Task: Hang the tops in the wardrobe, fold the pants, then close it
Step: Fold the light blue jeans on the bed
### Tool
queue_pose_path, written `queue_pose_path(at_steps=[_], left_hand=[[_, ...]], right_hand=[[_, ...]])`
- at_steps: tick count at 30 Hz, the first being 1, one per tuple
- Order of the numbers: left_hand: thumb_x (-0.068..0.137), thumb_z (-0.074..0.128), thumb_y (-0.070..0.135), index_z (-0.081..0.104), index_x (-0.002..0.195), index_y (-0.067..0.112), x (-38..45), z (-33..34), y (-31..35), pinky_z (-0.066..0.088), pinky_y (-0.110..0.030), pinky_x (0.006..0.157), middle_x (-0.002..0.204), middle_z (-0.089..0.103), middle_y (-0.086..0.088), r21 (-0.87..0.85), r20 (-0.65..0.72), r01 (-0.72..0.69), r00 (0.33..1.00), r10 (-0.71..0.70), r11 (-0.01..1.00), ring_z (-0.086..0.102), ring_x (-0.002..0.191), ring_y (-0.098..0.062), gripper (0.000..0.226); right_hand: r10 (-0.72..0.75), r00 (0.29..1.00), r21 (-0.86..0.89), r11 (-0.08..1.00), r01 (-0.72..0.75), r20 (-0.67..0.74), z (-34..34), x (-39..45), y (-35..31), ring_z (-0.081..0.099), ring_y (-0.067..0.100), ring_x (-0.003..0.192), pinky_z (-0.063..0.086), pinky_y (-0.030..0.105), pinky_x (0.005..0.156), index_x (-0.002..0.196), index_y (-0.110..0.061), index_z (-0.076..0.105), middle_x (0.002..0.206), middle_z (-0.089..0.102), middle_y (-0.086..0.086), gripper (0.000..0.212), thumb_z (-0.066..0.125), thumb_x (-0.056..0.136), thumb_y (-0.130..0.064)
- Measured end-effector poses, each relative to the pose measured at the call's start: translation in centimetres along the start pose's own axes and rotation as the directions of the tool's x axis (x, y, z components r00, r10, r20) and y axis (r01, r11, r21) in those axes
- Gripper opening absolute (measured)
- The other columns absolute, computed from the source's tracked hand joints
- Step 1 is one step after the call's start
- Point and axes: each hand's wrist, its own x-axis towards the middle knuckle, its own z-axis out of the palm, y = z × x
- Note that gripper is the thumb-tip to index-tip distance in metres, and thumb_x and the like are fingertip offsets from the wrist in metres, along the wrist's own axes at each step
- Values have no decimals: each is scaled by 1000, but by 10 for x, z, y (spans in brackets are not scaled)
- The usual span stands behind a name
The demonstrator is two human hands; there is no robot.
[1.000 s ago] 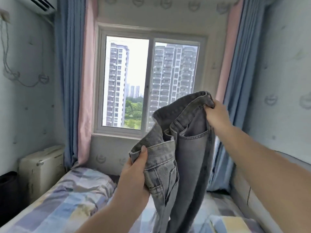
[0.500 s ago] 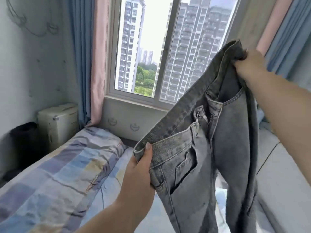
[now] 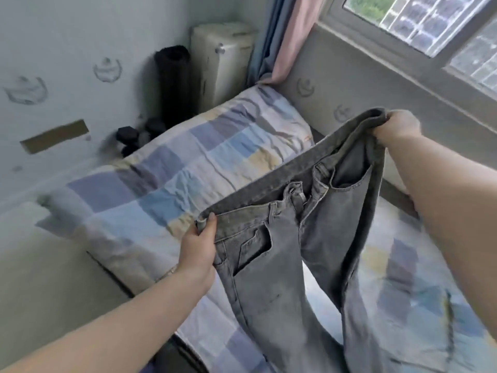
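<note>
The left hand (image 3: pixel 199 254) is pinched on the near corner of the waistband, thumb on top and fingers tucked behind the denim, while the right hand (image 3: pixel 398 125) is closed around the far corner, held higher and further out toward the window (image 3: pixel 419 25). Between them hang the grey jeans (image 3: pixel 285 265), front facing up toward the person, fly open, both legs dropping down and out of view at the bottom, so I cannot tell whether the hems reach the bed. They hang in the air over the checked bedsheet (image 3: pixel 172 179), which covers the bed beneath and runs back to the wall under the sill. To my eye this is the start of the folding step: the pants are spread by the waist, ready to be laid flat or doubled leg over leg. The risk from here lies in the slack. The waistband sags between the two grips and the legs hang twisted against one another, so if the hands come together without a shake, the seams could land crossed and the fold would come out lumpy. The left pinch also looks light, on the band's edge alone; a brisk flick could pull that corner free. Beyond the bed's far side, dark dumbbells (image 3: pixel 129 135) and a black rolled mat (image 3: pixel 172 82) stand by the wall, near a white appliance (image 3: pixel 220 57) and the curtains (image 3: pixel 279 36).
</note>
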Motion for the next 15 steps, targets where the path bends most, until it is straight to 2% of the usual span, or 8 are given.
queue_pose_path(at_steps=[3,5,8,9,11,12,13,15], left_hand=[[88,61,45,62,94,25,91,-45,28,46,-44,98,107,68,-5,75,-113,21,993,-13,997,61,105,-25,21],[90,59,44,60,88,27,145,-75,44,45,-39,97,100,66,1,130,-216,13,976,16,991,59,102,-21,17],[86,61,48,61,86,27,244,-125,73,46,-49,98,97,65,0,163,-360,60,933,3,985,60,99,-23,20],[87,60,47,61,87,26,273,-141,80,47,-46,96,94,64,0,167,-413,62,911,13,984,59,96,-24,21],[93,56,42,57,94,18,317,-160,97,46,-35,84,85,56,0,197,-487,79,873,28,977,53,90,-24,24],[94,54,40,55,96,15,345,-173,101,42,-33,78,82,52,1,215,-532,80,845,48,973,50,87,-24,25],[95,54,38,54,96,14,352,-176,106,37,-31,75,79,49,2,235,-538,83,841,58,968,48,83,-23,24],[96,54,35,53,91,14,400,-205,104,34,-30,74,74,46,2,257,-587,112,807,64,960,45,76,-22,22]], right_hand=[[-2,997,23,1000,1,71,105,36,-81,61,33,104,45,35,90,97,-15,67,107,66,18,21,50,86,-9],[-23,992,15,1000,21,122,161,51,-124,61,34,105,45,35,91,100,-13,66,111,65,19,22,50,86,-7],[-121,966,-25,991,130,228,264,80,-196,60,33,94,47,38,80,101,-5,64,107,65,20,21,51,84,-3],[-156,950,-48,983,175,270,298,88,-218,58,31,88,45,37,72,98,-3,63,101,65,18,19,50,83,-2],[-186,931,-92,970,225,314,341,93,-251,58,33,92,35,36,69,94,-5,57,92,58,14,14,48,84,-2],[-195,921,-72,970,232,337,373,98,-272,58,35,97,34,36,69,93,-6,55,93,57,17,13,47,85,-2],[-196,922,-27,976,217,335,375,95,-278,58,36,100,36,36,70,94,-6,56,96,59,19,14,46,85,-2],[-237,914,51,971,233,328,435,107,-317,58,37,100,36,36,69,96,-3,58,97,60,20,18,44,84,-1]])
